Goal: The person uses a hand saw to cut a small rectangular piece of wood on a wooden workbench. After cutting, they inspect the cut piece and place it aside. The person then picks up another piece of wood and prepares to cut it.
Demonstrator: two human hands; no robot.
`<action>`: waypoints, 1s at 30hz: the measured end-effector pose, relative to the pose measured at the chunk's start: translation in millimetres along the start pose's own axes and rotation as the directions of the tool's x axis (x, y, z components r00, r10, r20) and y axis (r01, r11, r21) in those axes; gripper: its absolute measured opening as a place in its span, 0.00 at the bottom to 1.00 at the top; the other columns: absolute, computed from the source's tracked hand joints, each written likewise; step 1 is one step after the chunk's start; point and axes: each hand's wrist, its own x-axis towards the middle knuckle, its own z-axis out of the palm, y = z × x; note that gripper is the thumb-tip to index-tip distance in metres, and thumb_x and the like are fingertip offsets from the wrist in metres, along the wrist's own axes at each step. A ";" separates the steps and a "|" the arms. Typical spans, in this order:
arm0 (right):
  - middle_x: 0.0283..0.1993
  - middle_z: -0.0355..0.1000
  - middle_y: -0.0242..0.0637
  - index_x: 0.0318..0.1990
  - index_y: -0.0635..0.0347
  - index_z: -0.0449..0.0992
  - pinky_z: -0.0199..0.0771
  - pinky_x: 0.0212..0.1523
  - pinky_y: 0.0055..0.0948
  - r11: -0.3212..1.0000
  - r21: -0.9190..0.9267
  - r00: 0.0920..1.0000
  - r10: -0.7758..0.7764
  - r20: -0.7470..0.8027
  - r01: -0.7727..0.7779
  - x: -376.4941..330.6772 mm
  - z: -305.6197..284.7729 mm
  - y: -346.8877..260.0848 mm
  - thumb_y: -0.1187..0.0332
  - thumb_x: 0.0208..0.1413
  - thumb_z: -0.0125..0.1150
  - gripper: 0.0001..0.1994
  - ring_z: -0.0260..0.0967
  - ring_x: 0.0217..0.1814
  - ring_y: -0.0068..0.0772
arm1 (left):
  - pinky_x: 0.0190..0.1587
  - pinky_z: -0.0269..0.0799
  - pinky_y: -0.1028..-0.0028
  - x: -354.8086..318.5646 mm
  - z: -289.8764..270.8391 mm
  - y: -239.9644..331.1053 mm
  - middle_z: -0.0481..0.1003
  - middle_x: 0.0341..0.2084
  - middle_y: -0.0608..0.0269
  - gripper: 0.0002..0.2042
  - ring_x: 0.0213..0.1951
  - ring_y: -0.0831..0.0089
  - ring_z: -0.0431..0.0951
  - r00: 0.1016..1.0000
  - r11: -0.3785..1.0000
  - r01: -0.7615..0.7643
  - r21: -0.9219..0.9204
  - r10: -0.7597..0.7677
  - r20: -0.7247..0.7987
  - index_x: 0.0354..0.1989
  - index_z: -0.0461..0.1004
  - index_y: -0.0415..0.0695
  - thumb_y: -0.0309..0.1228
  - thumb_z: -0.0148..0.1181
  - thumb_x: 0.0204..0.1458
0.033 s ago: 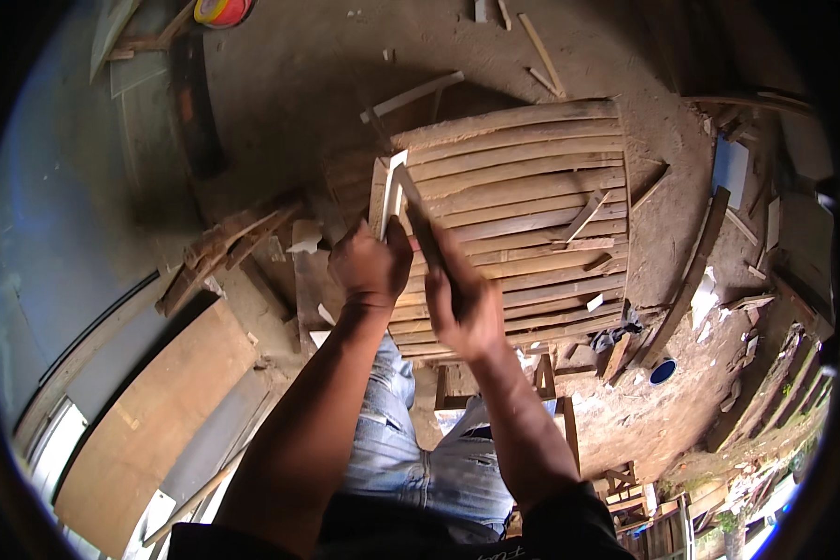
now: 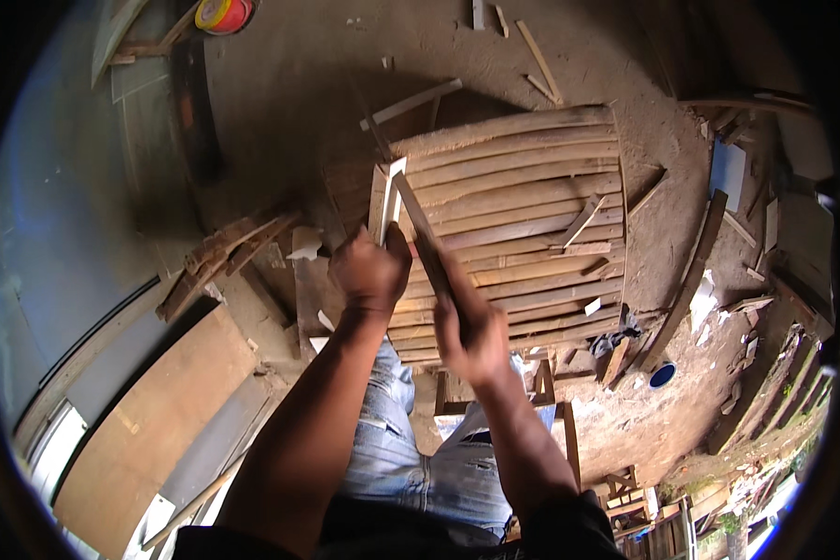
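Pale wooden strip (image 2: 389,201): held upright-tilted above the near left corner of the slatted surface (image 2: 532,177), lower end inside the left hand (image 2: 371,273).

Far left: plywood sheet (image 2: 149,411) lying flat on the earthen floor (image 2: 299,84); loose boards (image 2: 224,257) stacked askew just beside it; neither touched.

Left grip: clenched around the strip's lower end, thumb side up, forearm entering from the lower edge.

Centre: dark blade (image 2: 420,229) laid diagonally against the strip, tip near the strip's upper part, handle end running down into the right hand (image 2: 471,331).

Right grip: closed on the blade's handle, slightly blurred; fingers not separable.

Right: slatted surface carrying a few short offcuts; blue round lid (image 2: 663,375) on the floor beyond its right edge, well apart from both hands.

Progress, as a judgement: trimming of the strip under way, not finished; blade engaged high on the strip, most of the length below it apparently yet to be worked; strip in one piece as far as visible; offcuts and chips on the surface and floor consistent with some cutting already done; amount removed from this strip impossible to tell.

Comparison with the earlier frame: no discernible change; both hands, strip and blade in matching positions; surroundings identical.
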 end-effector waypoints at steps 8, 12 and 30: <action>0.57 0.72 0.63 0.62 0.70 0.69 0.76 0.56 0.38 0.978 0.145 0.989 -0.151 -0.008 0.150 -77.7 -63.0 -1.6 0.72 0.55 0.51 0.25 0.75 0.58 0.55 | 0.29 0.77 0.56 -1.1 -0.9 3.9 0.77 0.18 0.49 0.10 0.24 0.48 0.80 1.000 0.999 -0.018 0.038 0.019 -0.019 0.23 0.76 0.44 0.36 0.60 0.49; 0.41 0.78 0.58 0.61 0.66 0.70 0.78 0.27 0.30 0.995 0.042 0.994 -0.097 0.040 0.095 54.1 -1.9 15.6 0.72 0.58 0.55 0.23 0.79 0.25 0.40 | 0.32 0.77 0.58 -2.7 -0.1 -0.5 0.79 0.19 0.50 0.14 0.26 0.48 0.81 1.000 1.000 0.003 -0.021 -0.002 0.020 0.26 0.77 0.42 0.41 0.62 0.50; 0.35 0.80 0.52 0.63 0.63 0.69 0.79 0.31 0.33 0.962 0.161 0.976 -0.213 -0.051 0.219 66.7 14.5 26.3 0.73 0.58 0.54 0.23 0.80 0.29 0.46 | 0.30 0.77 0.55 -1.9 -1.2 -2.2 0.78 0.19 0.49 0.11 0.25 0.46 0.80 0.999 0.999 -0.042 0.012 0.042 -0.008 0.22 0.76 0.44 0.38 0.61 0.47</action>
